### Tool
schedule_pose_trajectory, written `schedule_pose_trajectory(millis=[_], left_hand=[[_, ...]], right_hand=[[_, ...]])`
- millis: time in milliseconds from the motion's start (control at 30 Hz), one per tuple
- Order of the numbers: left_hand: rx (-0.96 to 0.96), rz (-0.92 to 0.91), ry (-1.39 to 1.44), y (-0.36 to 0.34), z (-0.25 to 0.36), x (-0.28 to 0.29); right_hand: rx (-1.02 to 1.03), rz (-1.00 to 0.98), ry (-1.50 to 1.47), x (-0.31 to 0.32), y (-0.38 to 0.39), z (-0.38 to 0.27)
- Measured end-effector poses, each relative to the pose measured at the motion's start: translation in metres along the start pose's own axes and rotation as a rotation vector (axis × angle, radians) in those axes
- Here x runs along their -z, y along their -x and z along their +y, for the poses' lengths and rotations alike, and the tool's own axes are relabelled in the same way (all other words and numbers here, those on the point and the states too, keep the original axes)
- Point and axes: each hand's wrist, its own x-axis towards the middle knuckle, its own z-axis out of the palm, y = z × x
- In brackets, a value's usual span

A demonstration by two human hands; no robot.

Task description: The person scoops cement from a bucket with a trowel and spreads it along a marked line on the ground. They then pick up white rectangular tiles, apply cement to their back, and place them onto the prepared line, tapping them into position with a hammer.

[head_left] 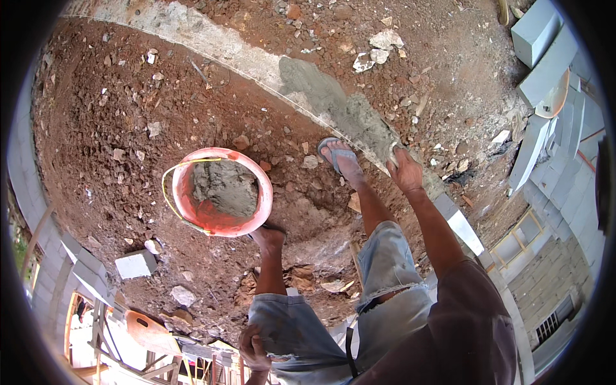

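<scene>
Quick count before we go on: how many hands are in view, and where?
2: the right hand at the grey mortar strip, the left hand at the left leg of the denim shorts. Neither is fully visible.

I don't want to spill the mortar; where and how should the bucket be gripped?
Probably by the middle of the yellow handle, hooked from underneath by the left hand, coming from the bucket's left. The thin handle loops out past the left rim there, clear of the mortar inside.
</scene>
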Motion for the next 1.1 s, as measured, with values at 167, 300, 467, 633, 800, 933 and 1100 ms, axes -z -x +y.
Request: schedule_pose_trajectory(millis=[167, 300, 467, 633, 800, 933, 1100], left_hand=[[0.024, -0.017, -0.027, -0.010, 0.021, -0.006], [0.081, -0.016, -0.068, -0.009, 0.037, -0.011], [0.064, -0.038, -0.057, -0.013, 0.042, -0.013], [0.086, 0.022, -0.032, -0.006, 0.045, -0.025], [0.034, 0.000, 0.029, 0.006, 0.033, -0.025], [0.077, 0.014, 0.043, -0.007, 0.045, -0.023], [0.132, 0.019, 0.069, -0.003, 0.043, -0.020]], right_hand=[[-0.125, -0.043, -0.134, -0.024, -0.053, -0.021], [-0.194, -0.305, -0.438, 0.005, -0.062, -0.018], [-0.362, -0.575, -0.220, 0.004, -0.026, 0.040], [-0.367, -0.668, -0.095, -0.027, -0.011, 0.096], [-0.343, -0.637, -0.034, 0.001, 0.000, 0.086], [-0.052, -0.576, 0.064, 0.018, 0.009, 0.098], [0.104, -0.462, -0.236, 0.125, 0.000, -0.106]])
